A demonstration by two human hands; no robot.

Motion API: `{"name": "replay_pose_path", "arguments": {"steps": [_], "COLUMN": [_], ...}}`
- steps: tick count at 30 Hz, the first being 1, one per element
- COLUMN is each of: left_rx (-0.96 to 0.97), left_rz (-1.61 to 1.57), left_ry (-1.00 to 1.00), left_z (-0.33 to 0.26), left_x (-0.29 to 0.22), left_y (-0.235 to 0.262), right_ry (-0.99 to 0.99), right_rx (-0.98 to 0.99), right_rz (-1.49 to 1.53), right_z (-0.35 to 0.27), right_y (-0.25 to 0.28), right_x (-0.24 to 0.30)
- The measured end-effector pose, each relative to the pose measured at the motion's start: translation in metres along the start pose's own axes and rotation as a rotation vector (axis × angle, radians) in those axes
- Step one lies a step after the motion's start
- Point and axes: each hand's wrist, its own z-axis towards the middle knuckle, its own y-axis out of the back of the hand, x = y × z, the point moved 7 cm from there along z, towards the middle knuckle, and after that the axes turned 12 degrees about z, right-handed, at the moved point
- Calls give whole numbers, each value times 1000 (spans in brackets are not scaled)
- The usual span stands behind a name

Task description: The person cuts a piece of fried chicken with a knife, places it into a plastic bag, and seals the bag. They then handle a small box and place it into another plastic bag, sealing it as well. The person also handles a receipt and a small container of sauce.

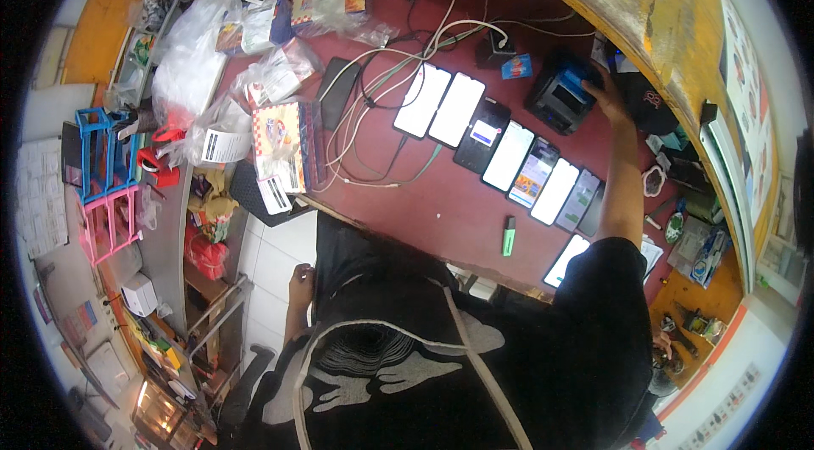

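My right arm stretches across the red table, and my right hand (607, 97) grips the right edge of a boxy black-and-blue device that looks like a small label printer (563, 95). Some of those fingers are hidden against its side. Low beside my body, off the table, is my left hand (301, 285); its fingers seem loosely bent, and whether they hold anything does not show. A slanting row of phones lies left of my right forearm, among them a lit white phone (510, 155) and a dark phone (483, 135). Closer to me is a green highlighter (508, 236).
Tangled white cables (424, 55) run over the table to a black charger block (494, 50). Wrapped boxes (282, 145) and a white plastic bag (191, 51) crowd the left. A yellow worn partition (653, 9) curves along the far right, beside a black cap (646, 102).
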Motion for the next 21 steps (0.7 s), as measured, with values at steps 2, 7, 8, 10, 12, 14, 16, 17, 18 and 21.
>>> {"name": "replay_pose_path", "arguments": {"steps": [2,7,8,10,12,14,16,17,18,21], "left_rx": [16,7,23,8,11,26,24,30,25,28], "left_rz": [-6,71,88,41,19,12,4,9,17,30], "left_ry": [33,-23,36,-5,4,26,-21,3,-37,-41], "left_z": [0,7,7,12,14,15,15,15,16,20], "left_x": [5,-1,2,-5,-7,-7,-10,-7,-9,-7], "left_y": [-3,-2,-2,-1,-1,-2,-2,-3,-3,-4], "right_ry": [71,39,39,52,56,51,51,56,56,119], "right_rx": [-12,-30,-37,-35,11,-47,-68,-68,-80,-99], "right_rz": [-90,-213,-217,-180,-86,-194,-233,-224,-214,-178], "right_z": [-1,-3,-4,-3,-2,-3,-6,-7,-9,-18], "right_y": [3,6,5,3,-2,0,-1,-3,-4,-13], "right_x": [2,4,6,11,15,17,19,21,22,29]}}
